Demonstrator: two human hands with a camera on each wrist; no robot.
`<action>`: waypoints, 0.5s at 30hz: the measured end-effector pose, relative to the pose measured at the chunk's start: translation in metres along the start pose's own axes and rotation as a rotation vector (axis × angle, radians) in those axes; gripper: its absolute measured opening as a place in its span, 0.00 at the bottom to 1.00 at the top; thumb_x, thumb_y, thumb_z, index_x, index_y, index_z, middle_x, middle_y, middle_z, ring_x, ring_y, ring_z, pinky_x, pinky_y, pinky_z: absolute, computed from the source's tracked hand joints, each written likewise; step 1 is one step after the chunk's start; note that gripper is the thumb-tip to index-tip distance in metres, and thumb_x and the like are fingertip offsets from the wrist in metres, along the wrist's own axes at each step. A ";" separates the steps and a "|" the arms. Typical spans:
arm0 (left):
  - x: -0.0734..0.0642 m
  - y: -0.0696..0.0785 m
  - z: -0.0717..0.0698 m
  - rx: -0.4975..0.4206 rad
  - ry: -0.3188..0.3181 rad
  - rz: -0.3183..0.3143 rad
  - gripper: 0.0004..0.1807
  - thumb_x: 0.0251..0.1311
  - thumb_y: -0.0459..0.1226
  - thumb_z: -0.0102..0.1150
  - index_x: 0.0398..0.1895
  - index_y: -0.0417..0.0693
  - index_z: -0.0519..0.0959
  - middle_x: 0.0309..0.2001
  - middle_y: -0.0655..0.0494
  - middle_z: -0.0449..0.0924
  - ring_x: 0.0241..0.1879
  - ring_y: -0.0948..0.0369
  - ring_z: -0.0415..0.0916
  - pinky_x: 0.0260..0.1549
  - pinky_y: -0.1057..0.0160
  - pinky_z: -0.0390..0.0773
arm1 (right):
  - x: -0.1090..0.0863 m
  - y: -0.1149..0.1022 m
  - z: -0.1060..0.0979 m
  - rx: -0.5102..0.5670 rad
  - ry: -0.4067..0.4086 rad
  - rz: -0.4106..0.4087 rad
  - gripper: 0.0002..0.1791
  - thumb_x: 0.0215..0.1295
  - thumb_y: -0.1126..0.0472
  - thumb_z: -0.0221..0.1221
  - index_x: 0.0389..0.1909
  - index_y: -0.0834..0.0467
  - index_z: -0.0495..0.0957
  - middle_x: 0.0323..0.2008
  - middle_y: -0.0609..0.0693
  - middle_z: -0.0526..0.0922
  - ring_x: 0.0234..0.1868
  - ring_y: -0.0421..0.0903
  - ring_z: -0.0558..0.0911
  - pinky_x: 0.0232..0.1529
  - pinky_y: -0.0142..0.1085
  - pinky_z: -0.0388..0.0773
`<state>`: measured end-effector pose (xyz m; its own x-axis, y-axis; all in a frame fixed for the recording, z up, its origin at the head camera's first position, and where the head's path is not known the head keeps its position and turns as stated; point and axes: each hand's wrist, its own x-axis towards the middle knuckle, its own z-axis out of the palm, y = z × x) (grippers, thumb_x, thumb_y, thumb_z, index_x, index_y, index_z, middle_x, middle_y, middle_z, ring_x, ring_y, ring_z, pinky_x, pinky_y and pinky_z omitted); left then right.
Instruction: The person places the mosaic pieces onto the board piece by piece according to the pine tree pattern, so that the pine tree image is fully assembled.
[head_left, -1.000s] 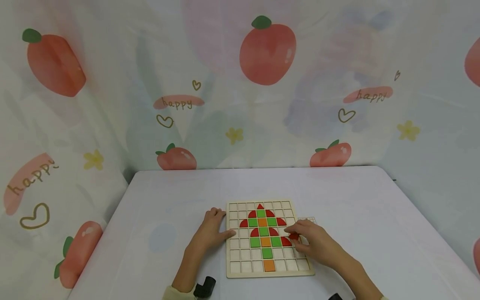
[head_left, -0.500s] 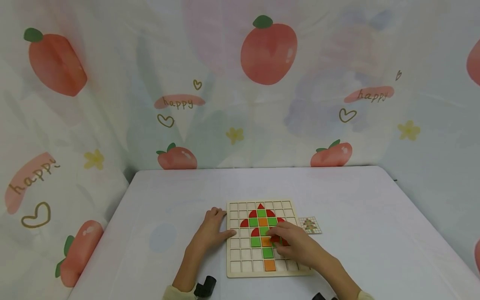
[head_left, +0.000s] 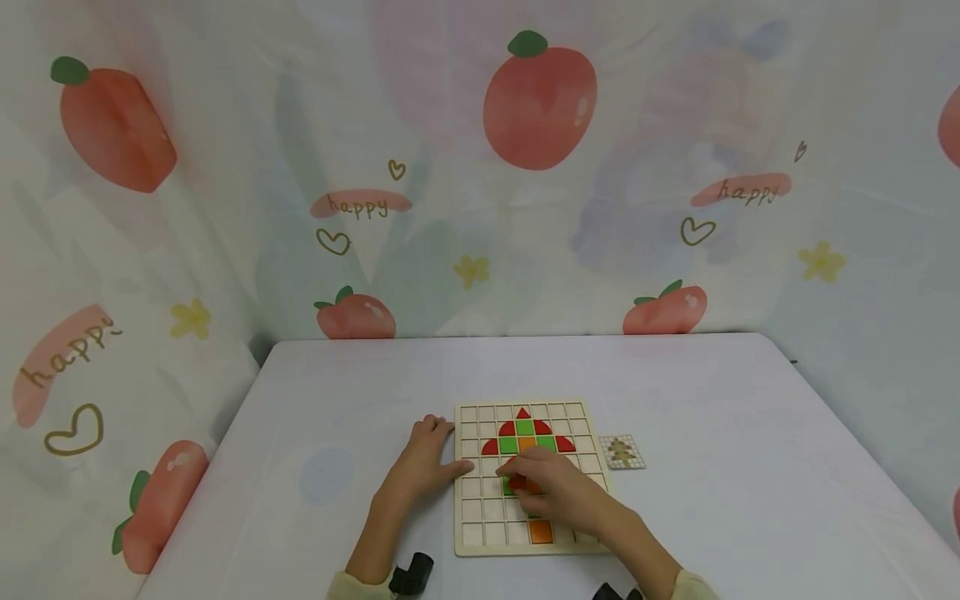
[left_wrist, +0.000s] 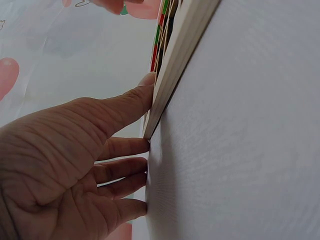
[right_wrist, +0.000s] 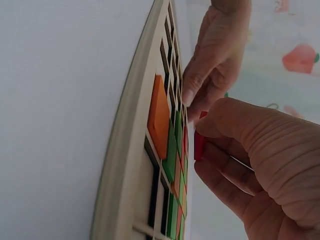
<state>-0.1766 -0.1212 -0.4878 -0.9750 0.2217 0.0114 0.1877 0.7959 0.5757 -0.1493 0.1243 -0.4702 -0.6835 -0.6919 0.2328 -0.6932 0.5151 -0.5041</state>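
A wooden grid board lies on the table, with red, green and orange tiles set in its squares. My left hand rests at its left edge. Its thumb touches the rim while the other fingers reach straight along the side onto the table, as the left wrist view shows. Over the board's middle, my right hand pinches a red tile between thumb and fingers. In the right wrist view that tile is seen edge-on, just off the board. Several tiles beneath the hand are hidden. An orange tile sits in the bottom row.
A small pattern card with a tree-like picture lies right of the board. The white table reaches back to a curtain printed with fruit. A black wrist-camera mount shows at the left cuff.
My right hand has moved left from the board's right side to its middle, carrying the red tile. The pattern card has come into full view. My left hand has stayed in place.
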 end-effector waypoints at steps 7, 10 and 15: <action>0.001 -0.003 -0.001 0.002 -0.008 -0.001 0.38 0.57 0.46 0.76 0.65 0.34 0.74 0.60 0.39 0.72 0.63 0.44 0.68 0.62 0.44 0.75 | 0.015 -0.006 0.011 0.008 -0.053 0.015 0.15 0.66 0.67 0.65 0.53 0.56 0.84 0.43 0.40 0.84 0.46 0.39 0.79 0.52 0.35 0.81; 0.001 -0.003 0.000 0.007 -0.012 -0.005 0.38 0.57 0.46 0.76 0.65 0.34 0.74 0.60 0.39 0.72 0.63 0.45 0.68 0.62 0.44 0.75 | 0.020 -0.007 0.015 0.010 -0.074 0.029 0.16 0.66 0.66 0.66 0.54 0.55 0.84 0.44 0.41 0.85 0.47 0.39 0.79 0.54 0.35 0.81; 0.001 -0.001 -0.001 0.012 -0.017 -0.009 0.38 0.56 0.46 0.76 0.65 0.35 0.74 0.60 0.40 0.72 0.63 0.45 0.68 0.62 0.45 0.76 | 0.024 -0.008 0.018 0.015 -0.092 0.040 0.16 0.67 0.65 0.67 0.54 0.55 0.84 0.46 0.42 0.85 0.48 0.40 0.80 0.56 0.36 0.81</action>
<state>-0.1782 -0.1224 -0.4877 -0.9747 0.2235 -0.0080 0.1799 0.8045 0.5661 -0.1563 0.0941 -0.4756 -0.6863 -0.7146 0.1353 -0.6617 0.5363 -0.5240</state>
